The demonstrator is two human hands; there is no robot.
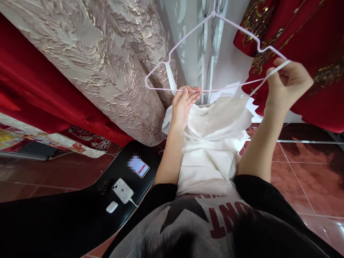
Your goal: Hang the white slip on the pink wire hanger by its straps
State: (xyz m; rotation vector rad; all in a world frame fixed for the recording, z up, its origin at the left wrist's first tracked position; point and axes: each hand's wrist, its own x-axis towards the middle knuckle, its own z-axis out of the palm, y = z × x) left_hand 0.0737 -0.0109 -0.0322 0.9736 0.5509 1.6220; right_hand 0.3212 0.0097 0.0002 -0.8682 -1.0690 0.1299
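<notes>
A thin pale pink clothes hanger (188,30) is held up in front of me, its top running out of the frame. My left hand (183,104) grips its lower bar between thumb and fingers. From the hanger's left notch hangs one strap of a white garment (209,157). The other strap (259,86) is stretched up and pinched between the thumb and fingers of my right hand (291,80), at the hanger's right end. The garment's white cloth falls below both hands in soft folds, with a ruffled upper edge.
A black bench (67,218) on the left carries a lit phone (141,167), a phone with a cable (123,190) and a white earbud case (111,206). Textured beige cloth (88,53) hangs at left, red embroidered cloth (322,36) at right. The floor (298,172) is red tile.
</notes>
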